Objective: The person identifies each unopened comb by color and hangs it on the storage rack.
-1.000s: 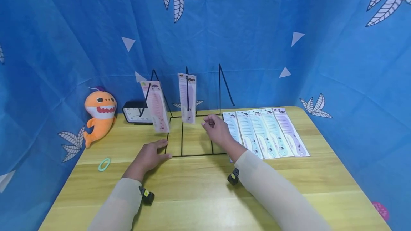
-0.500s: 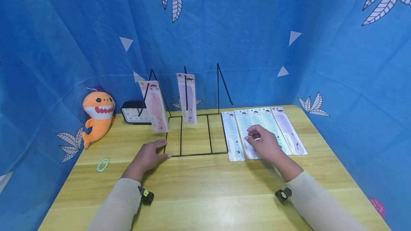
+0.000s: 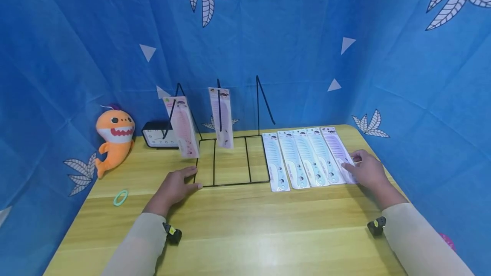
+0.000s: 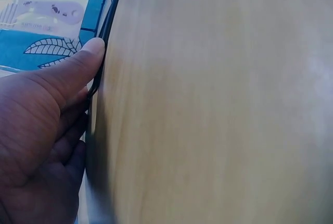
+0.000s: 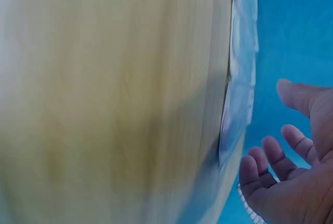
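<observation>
Since 0.5 s ago the right hand has been shifted outward to the purple comb pkg, fingers loosely spread at its near end, nothing gripped yet; left hand is kept flat against the wire rack corner; a slick sleeve could be nudged off the table edge just beyond the fingertips.

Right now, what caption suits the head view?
Left hand steadies wire rack; right hand reaches the purple packaged comb on the wooden table.

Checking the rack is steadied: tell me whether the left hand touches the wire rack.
Touching. Left wrist view shows the left hand thumb pressed against the wire rack.
</observation>
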